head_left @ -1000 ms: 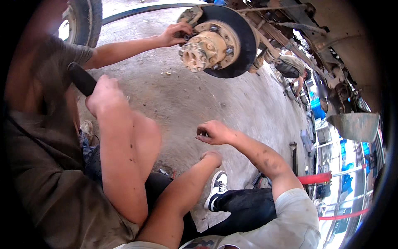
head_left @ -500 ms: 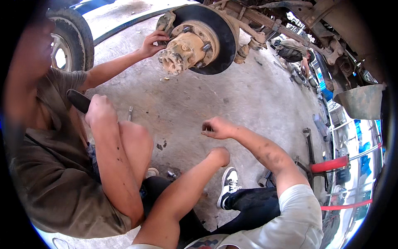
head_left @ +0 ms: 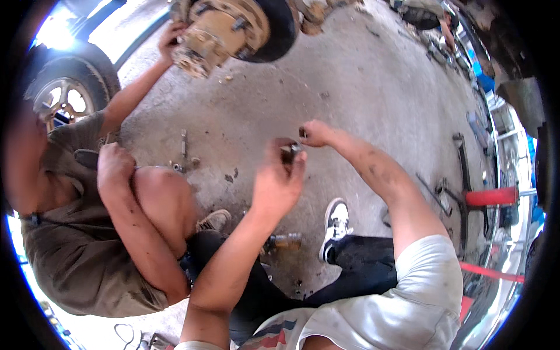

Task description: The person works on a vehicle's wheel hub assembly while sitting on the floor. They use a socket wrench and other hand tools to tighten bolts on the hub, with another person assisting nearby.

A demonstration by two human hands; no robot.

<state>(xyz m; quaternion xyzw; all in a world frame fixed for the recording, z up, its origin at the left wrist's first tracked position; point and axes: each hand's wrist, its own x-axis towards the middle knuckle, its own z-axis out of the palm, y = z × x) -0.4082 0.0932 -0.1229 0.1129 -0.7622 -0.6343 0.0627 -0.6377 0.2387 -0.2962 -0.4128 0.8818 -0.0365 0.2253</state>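
Raised over the floor, my left hand [head_left: 279, 184] has its fingers curled around a small dark metal piece [head_left: 290, 153], too blurred to name. Just beyond it to the right, my right hand [head_left: 317, 133] is closed in a pinch; a dark spot shows at its fingertips, and what it holds is unclear. At the upper left, a rusty wheel hub [head_left: 213, 38] with studs stands in front of a dark brake disc [head_left: 280, 35]. A co-worker's hand [head_left: 169, 42] touches the part beside the hub. That person's other hand [head_left: 115, 166] rests by a knee with a black-handled thing.
A wheel with a tyre [head_left: 67, 87] stands at the left. On the concrete floor lie a socket tool [head_left: 184, 143] and a cylindrical metal part [head_left: 286, 241] near my legs. A red-and-black jack [head_left: 491, 196] is at the right. Another person [head_left: 423, 16] works at the far right.
My left hand has risen from near my knee toward my right hand, now showing a small dark piece. The view has shifted, placing the hub higher and farther left.
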